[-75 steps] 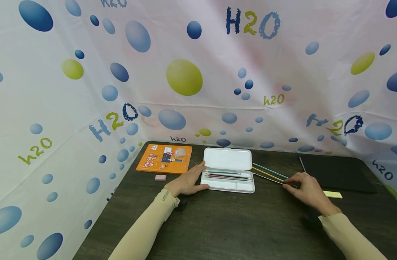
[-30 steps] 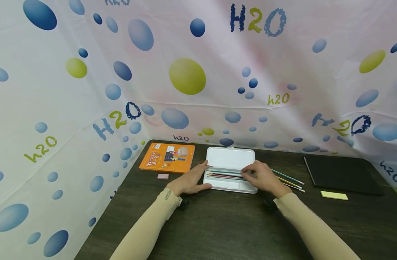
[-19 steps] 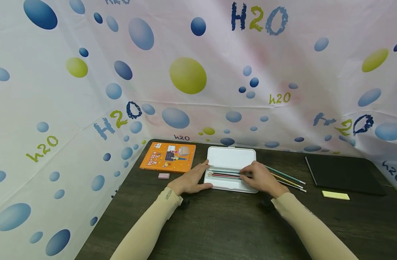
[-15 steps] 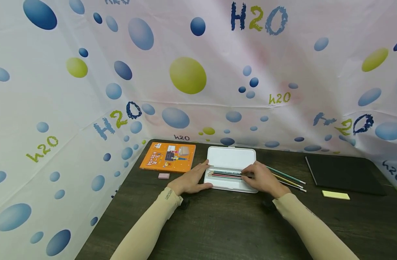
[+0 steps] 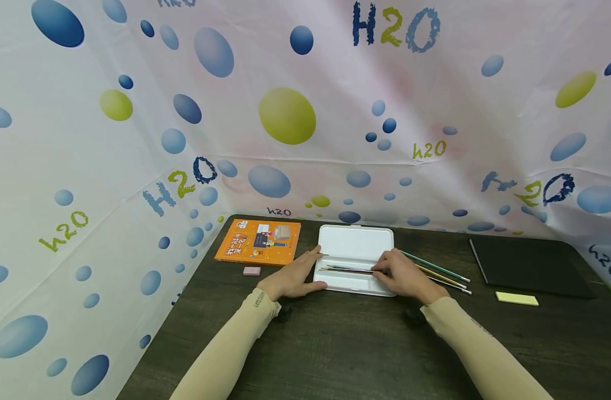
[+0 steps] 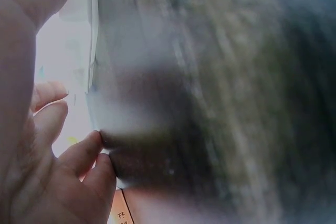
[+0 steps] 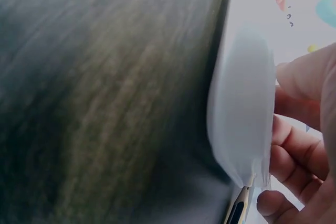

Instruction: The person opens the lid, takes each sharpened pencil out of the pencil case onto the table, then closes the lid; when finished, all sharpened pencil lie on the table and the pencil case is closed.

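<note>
An open white pencil case (image 5: 355, 243) lies on the dark table, its lid tilted back. Several pencils (image 5: 346, 269) lie lengthwise in its tray, drawn close together. My left hand (image 5: 293, 278) rests against the case's left side, fingers extended and thumb along the front corner. From the right, my right hand (image 5: 404, 276) reaches over the tray and pinches the pencils' right ends, which its fingers hide. In the right wrist view its curled fingers (image 7: 294, 142) are beside the translucent case edge (image 7: 244, 108). Loose pencils (image 5: 447, 276) lie right of the case, partly behind that hand.
An orange book (image 5: 258, 243) lies at the back left, with a pink eraser (image 5: 252, 271) in front of it. To the right are a flat black pad (image 5: 530, 266) and a yellow sticky-note strip (image 5: 516, 299). A printed cloth wall (image 5: 335, 139) stands behind the table.
My right hand has left the loose pencils and moved left to the case. There it has gathered the tray's pencils closer together. My left hand has stayed at the case's side.
</note>
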Demonstrator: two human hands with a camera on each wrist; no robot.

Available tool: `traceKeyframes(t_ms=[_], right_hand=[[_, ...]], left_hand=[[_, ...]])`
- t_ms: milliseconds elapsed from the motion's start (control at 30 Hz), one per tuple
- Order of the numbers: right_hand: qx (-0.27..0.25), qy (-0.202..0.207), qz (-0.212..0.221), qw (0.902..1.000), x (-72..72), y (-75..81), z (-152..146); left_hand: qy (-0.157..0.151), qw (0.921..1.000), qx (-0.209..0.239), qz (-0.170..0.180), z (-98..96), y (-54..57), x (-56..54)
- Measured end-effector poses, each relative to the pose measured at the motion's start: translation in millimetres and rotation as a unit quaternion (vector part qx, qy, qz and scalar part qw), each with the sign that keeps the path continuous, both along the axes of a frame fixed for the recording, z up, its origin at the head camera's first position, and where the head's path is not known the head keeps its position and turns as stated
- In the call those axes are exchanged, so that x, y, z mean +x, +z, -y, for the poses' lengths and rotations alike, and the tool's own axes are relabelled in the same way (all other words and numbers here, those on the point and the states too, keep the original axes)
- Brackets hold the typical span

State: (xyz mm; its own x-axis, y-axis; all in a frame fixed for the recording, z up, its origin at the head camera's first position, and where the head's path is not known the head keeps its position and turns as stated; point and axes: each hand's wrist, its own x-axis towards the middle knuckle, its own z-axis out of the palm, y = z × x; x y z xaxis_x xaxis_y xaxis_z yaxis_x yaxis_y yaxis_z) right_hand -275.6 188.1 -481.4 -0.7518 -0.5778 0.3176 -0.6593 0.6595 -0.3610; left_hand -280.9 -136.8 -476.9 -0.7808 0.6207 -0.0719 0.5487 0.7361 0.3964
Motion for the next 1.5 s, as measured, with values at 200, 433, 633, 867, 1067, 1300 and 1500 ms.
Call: traceKeyframes(t_ms=[200, 433, 633, 867, 1067, 1300, 1500], right_hand=[[-0.005, 0.004, 0.01, 0.9999, -0.3, -1.4, -2], [-0.005, 0.016, 0.021, 0.9996, -0.2, -1.5, -5], [-0.022, 0.013, 0.024, 0.9994, 2.3, -2.5, -6], [-0.061, 0.013, 0.015, 0.9979, 5.9, -8.6, -9], [-0.086, 0.002, -0.006, 0.9962, 7.0, -10.9, -10], [-0.093, -0.046, 0.018, 0.9944, 11.0, -6.2, -13], [-0.128, -0.076, 0.039, 0.9881, 16.6, -2.7, -23]], left_hand=[[-0.001, 1.0, 0.005, 0.002, -0.4, 0.8, 0.5], [0.0, 1.0, 0.0, 0.003, -0.6, 0.2, 0.1], [0.002, 1.0, -0.001, 0.007, -1.3, 0.0, 0.7], [-0.002, 1.0, 0.003, 0.004, -1.7, 0.1, 1.1], [0.0, 1.0, 0.006, 0.002, -1.8, 0.7, 0.9], [0.001, 1.0, 0.0, 0.001, -2.6, 1.1, 1.6], [0.006, 1.0, -0.006, -0.001, -2.7, 0.2, 0.9]])
